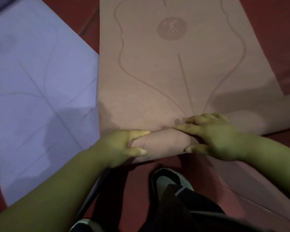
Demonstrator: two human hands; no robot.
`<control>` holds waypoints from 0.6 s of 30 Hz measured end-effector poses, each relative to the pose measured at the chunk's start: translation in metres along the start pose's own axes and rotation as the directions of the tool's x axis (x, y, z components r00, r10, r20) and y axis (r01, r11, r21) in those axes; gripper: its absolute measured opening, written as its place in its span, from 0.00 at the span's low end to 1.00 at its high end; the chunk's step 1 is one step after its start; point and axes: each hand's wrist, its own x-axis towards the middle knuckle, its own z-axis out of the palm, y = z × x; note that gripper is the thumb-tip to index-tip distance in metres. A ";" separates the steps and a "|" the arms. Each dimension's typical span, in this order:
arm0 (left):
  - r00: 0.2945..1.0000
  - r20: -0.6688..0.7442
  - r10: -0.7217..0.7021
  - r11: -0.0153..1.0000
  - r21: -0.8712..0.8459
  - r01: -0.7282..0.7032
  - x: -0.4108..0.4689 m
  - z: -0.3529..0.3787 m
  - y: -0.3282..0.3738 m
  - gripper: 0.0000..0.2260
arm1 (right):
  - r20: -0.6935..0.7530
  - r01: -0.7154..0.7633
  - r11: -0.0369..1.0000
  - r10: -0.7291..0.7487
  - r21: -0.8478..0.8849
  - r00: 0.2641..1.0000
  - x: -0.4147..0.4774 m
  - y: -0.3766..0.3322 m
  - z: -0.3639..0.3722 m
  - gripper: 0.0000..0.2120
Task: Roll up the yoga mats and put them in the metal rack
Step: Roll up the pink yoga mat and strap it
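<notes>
Nearest, at bottom centre, a dark shoe (171,183) stands on the red floor (137,190). Just beyond, the left grip (122,146) and right grip (213,136) each clasp the rolled end (164,141) of the pink yoga mat (157,72) between thumb and fingers. The mat's flat part runs to the top edge. A purple mat (40,81) lies at left.

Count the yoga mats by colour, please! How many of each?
pink yoga mat, partly rolled: 1
purple yoga mat, lying flat: 1
pinkish sheet at the lower right, maybe another mat: 1
Total: 3, counting the unsure one
</notes>
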 end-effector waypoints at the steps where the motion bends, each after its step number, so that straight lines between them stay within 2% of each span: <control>1: 1.000 0.017 -0.001 1.000 -0.001 0.001 0.001 0.000 -0.001 0.30 | -0.031 -0.017 0.999 0.016 -0.034 0.999 -0.001 -0.003 0.005 0.40; 4: 1.000 0.006 0.018 0.965 0.260 -0.019 0.003 0.011 -0.008 0.33 | -0.079 -0.029 0.999 0.027 -0.026 0.997 0.005 -0.006 0.018 0.41; 7: 0.974 -0.209 0.092 0.889 0.457 0.014 -0.007 0.030 -0.011 0.31 | -0.067 -0.045 0.998 0.042 -0.039 0.997 0.013 -0.003 0.018 0.41; 9: 0.922 -0.328 0.205 0.866 0.499 -0.015 -0.014 0.043 -0.008 0.30 | -0.064 -0.035 0.999 0.033 -0.033 0.997 0.016 0.000 0.017 0.39; 11: 0.891 -0.381 0.249 0.857 0.515 -0.019 -0.013 0.052 -0.011 0.31 | -0.067 -0.024 1.000 0.023 -0.012 0.998 0.017 0.001 0.013 0.36; 15: 0.907 -0.378 0.187 0.895 0.445 0.000 -0.006 0.049 -0.014 0.30 | -0.078 -0.029 0.999 0.028 -0.015 0.997 0.019 -0.001 0.012 0.36; 18: 0.960 -0.265 0.092 0.909 0.416 0.028 -0.003 0.034 -0.012 0.33 | -0.179 -0.028 0.999 0.023 -0.024 0.984 0.016 -0.001 0.017 0.38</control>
